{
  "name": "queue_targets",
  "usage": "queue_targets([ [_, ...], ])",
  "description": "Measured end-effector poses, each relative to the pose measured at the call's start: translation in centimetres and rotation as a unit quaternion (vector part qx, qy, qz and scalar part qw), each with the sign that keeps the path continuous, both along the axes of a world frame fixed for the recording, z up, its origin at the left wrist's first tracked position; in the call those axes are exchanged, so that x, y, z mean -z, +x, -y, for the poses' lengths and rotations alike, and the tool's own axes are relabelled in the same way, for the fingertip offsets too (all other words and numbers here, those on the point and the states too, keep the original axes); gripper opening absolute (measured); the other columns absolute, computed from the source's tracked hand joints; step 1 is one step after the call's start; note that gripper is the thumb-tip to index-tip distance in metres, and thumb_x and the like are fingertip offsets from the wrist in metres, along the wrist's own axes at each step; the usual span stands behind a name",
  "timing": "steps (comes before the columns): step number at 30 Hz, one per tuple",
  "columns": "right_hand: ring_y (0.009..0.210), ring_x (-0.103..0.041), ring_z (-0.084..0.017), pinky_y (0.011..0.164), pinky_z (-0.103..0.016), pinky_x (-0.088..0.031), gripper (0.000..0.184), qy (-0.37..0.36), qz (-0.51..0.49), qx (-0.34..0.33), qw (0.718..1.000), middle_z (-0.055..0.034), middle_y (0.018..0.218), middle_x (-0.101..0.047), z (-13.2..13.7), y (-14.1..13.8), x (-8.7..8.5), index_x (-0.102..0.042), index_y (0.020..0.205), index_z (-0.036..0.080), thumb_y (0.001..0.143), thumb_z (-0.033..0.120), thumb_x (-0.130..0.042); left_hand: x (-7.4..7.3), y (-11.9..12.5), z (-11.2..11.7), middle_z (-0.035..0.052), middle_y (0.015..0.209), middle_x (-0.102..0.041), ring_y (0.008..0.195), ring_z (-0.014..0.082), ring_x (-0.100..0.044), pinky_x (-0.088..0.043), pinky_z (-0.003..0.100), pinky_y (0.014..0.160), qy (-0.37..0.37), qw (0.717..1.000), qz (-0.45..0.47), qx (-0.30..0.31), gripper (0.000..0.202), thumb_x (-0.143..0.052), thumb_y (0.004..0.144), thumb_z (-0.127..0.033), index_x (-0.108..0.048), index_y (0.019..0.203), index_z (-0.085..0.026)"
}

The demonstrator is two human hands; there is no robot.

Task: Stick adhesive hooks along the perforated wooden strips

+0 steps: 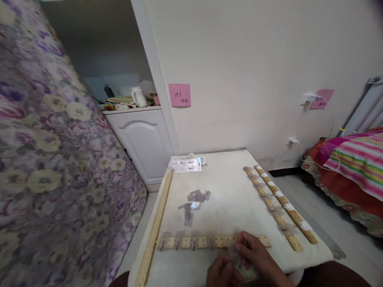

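Observation:
Both my hands meet at the near edge of a white table (233, 199). My left hand (223, 273) and my right hand (254, 251) are closed together on a small clear plastic piece (235, 255), which looks like a transparent hook or its wrapper. Just beyond them lies a short perforated wooden strip (209, 241) with several clear hooks stuck along it. A loose pile of the same clear pieces (196, 199) lies mid-table.
A long wooden strip (155, 231) runs down the table's left edge, and two more strips (281, 205) with white and clear pieces lie on the right. A clear packet (186, 165) sits at the far edge. A floral mattress (48, 159) leans at the left, with a bed (350, 175) at the right.

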State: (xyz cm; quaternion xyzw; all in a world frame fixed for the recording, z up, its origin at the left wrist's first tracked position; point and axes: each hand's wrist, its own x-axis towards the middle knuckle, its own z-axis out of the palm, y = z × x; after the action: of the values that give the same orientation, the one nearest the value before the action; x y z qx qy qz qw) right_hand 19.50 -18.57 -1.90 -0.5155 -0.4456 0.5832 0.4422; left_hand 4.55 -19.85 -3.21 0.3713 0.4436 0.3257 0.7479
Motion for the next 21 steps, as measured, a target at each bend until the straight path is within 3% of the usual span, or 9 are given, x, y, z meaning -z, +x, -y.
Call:
queue_targets([
  [5, 0.034, -0.04, -0.005, 0.036, -0.018, -0.028, 0.023, 0.019, 0.025, 0.005, 0.999, 0.0111, 0.046, -0.045, -0.6, -0.5, -0.2, -0.044, 0.067, 0.021, 0.07, 0.039, -0.058, -1.1, 0.1, -0.4, -0.0016, 0.055, -0.064, 0.045, 0.0136, -0.058, -0.038, 0.024, 0.048, -0.051, 0.999, -0.003, -0.017, 0.044, -0.067, 0.056, -0.058, -0.05, 0.069, -0.019],
  [10, 0.036, -0.043, -0.006, 0.037, -0.018, -0.029, 0.006, 0.051, 0.077, 0.002, 0.996, 0.0109, 0.051, -0.044, -1.5, -0.4, -0.1, -0.046, 0.075, 0.021, 0.072, 0.025, -0.049, -0.8, 0.7, -0.3, -0.0017, 0.058, -0.064, 0.045, 0.0119, -0.057, -0.038, 0.024, 0.049, -0.077, 0.996, -0.004, -0.05, 0.04, -0.069, 0.055, -0.053, -0.05, 0.067, -0.019],
  [13, 0.042, -0.047, -0.008, 0.043, -0.021, -0.035, 0.016, 0.091, 0.147, 0.002, 0.985, 0.0097, 0.056, -0.045, -2.0, -0.2, -0.4, -0.051, 0.087, 0.021, 0.073, 0.021, -0.046, -0.3, 1.4, -0.3, -0.0032, 0.055, -0.062, 0.04, 0.01, -0.053, -0.033, 0.022, 0.044, -0.093, 0.991, 0.021, -0.098, 0.041, -0.07, 0.054, -0.052, -0.047, 0.064, -0.02],
  [17, 0.06, -0.054, -0.014, 0.059, -0.025, -0.04, 0.016, 0.133, 0.27, 0.003, 0.954, 0.0044, 0.061, -0.055, -2.4, 0.0, -0.9, -0.057, 0.083, 0.02, 0.072, 0.019, -0.046, 0.1, 2.2, -0.5, -0.0035, 0.05, -0.06, 0.038, 0.0092, -0.05, -0.03, 0.02, 0.04, -0.129, 0.975, 0.063, -0.169, 0.04, -0.072, 0.052, -0.048, -0.045, 0.062, -0.02],
  [21, 0.071, -0.058, -0.016, 0.066, -0.026, -0.04, 0.018, 0.137, 0.327, 0.011, 0.935, 0.0, 0.075, -0.064, -2.9, -0.2, -0.9, -0.059, 0.084, 0.021, 0.073, 0.019, -0.045, 0.4, 2.6, -0.6, -0.0035, 0.047, -0.058, 0.036, 0.0085, -0.048, -0.028, 0.019, 0.038, -0.133, 0.965, 0.064, -0.218, 0.038, -0.072, 0.053, -0.046, -0.045, 0.06, -0.02],
])
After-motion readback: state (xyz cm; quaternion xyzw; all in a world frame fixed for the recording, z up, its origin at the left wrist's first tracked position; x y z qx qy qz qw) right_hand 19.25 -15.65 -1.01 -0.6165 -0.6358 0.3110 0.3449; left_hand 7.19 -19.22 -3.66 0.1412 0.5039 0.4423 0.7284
